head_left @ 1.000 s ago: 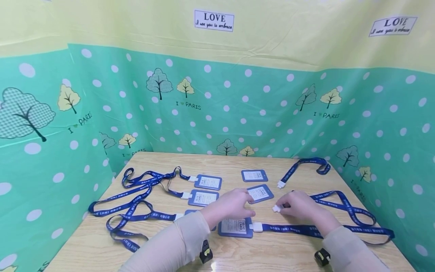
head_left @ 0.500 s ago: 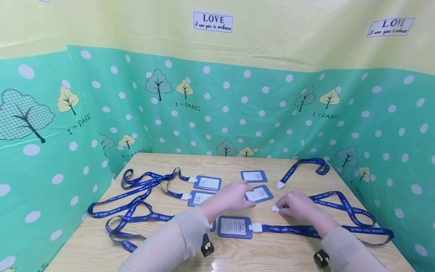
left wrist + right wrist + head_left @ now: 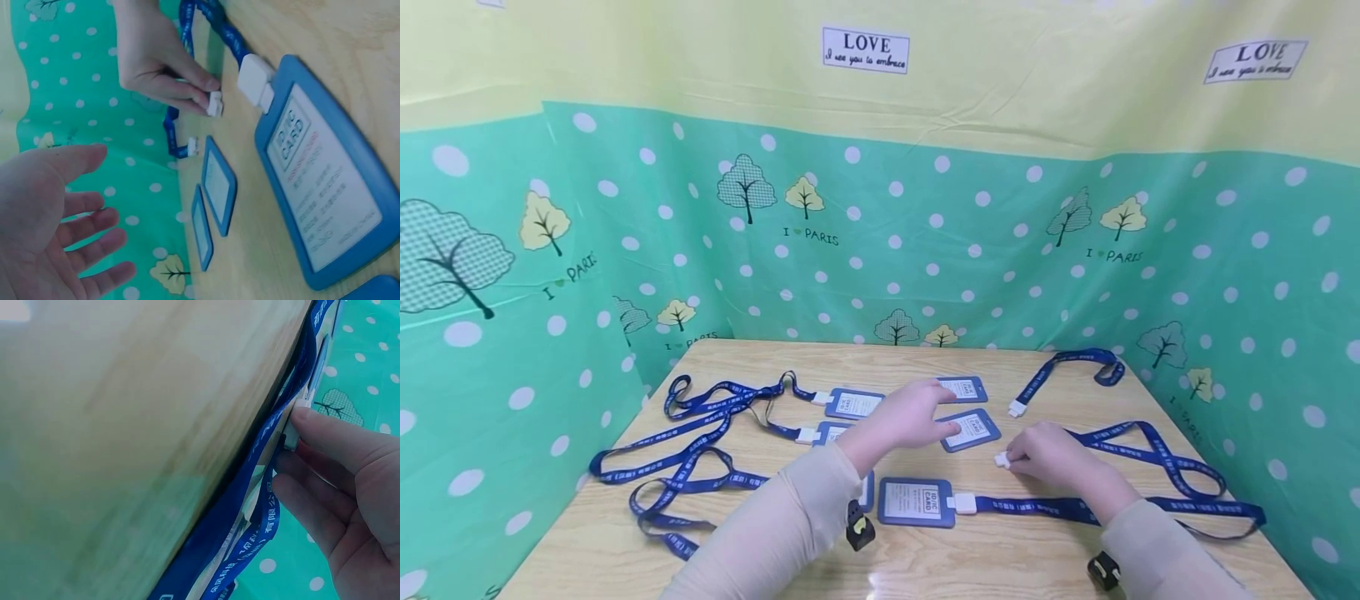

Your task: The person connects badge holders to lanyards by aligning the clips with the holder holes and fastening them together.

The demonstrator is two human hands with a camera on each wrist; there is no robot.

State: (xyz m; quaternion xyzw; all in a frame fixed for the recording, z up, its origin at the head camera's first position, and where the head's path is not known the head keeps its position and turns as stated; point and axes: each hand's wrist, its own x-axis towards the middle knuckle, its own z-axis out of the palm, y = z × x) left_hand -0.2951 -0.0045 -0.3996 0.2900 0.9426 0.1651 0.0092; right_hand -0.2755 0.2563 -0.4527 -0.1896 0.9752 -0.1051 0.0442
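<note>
My left hand (image 3: pixel 898 417) hovers with loose, spread fingers and holds nothing; the left wrist view shows its palm (image 3: pixel 37 219). In the head view its fingers overlap two loose blue-framed ID card holders, the nearer one (image 3: pixel 973 430) slightly turned, the farther one (image 3: pixel 967 389) behind it. My right hand (image 3: pixel 1052 457) pinches the white plastic clip (image 3: pixel 1002 459) of a blue lanyard (image 3: pixel 1150 450) between thumb and fingers. This clip is apart from the nearer loose holder, to its right. The lanyard's strap trails off right under the hand, as the right wrist view shows too (image 3: pixel 265 512).
In front lies a card holder (image 3: pixel 916 502) clipped to a lanyard running right. Several holders with lanyards (image 3: pixel 700 437) lie at left, partly hidden by my left arm. Another lanyard (image 3: pixel 1037 383) lies at back right. Patterned curtains (image 3: pixel 850 250) enclose the wooden table (image 3: pixel 985 567).
My left hand has moved up and away from the nearer loose holder, its fingers now overlapping the farther one. My right hand keeps pinching the clip, almost in place.
</note>
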